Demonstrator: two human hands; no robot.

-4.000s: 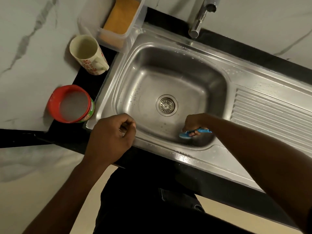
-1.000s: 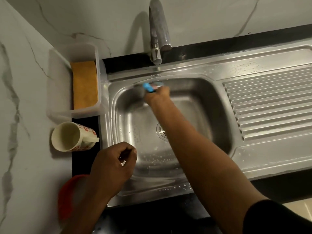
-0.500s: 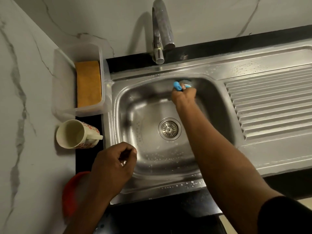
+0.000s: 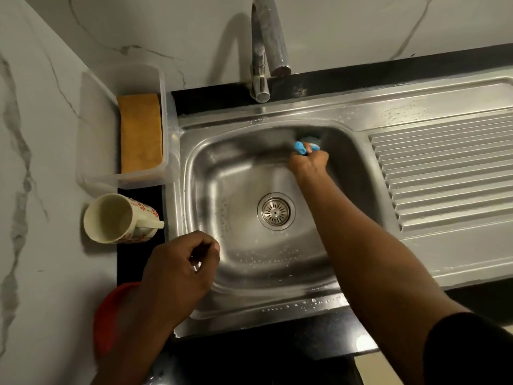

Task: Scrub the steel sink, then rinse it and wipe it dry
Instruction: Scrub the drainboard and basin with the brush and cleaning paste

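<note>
My right hand (image 4: 308, 162) reaches to the far wall of the steel sink (image 4: 211, 173), fingers wrapped tight around the blue scrubber (image 4: 301, 148). Its long axis lies roughly side to side along that back wall. One blue end pokes out left of my knuckles and a paler end shows to the right, though it is blurred. It sits beyond the drain (image 4: 275, 211) and just right of the tap (image 4: 263, 51).

My left hand (image 4: 180, 270) hovers over the sink's near left corner, fingers clenched in a fist on nothing I can see.

Water beads dot the basin and the ribbed draining board (image 4: 444, 176). On the black tabletop (image 4: 211, 93), against grey-veined marble walls (image 4: 166, 23), stand a clear tub (image 4: 94, 129) holding an orange sponge (image 4: 140, 132), a patterned mug (image 4: 116, 218) and a red container (image 4: 108, 318).
</note>
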